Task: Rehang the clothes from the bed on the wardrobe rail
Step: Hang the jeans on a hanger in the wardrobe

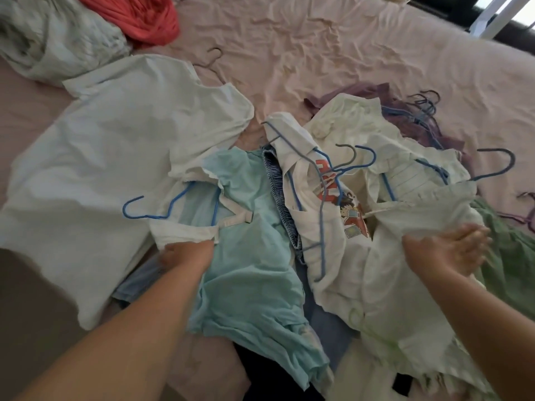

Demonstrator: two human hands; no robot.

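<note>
On the bed (333,53), the left hand (185,256) holds a white garment's edge (185,234) in its grip while the right hand (445,250) clutches another white garment (428,215).

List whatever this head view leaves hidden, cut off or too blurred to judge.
- Left hand: its fingers are buried in a white garment, so the grip cannot be judged.
- Right hand: motion-blurred against white cloth.
- Wardrobe rail: outside the frame.
- Purple clothes: mostly covered by white clothes.
- Printed shirt: its print is crumpled and crossed by a blue hanger.
</note>
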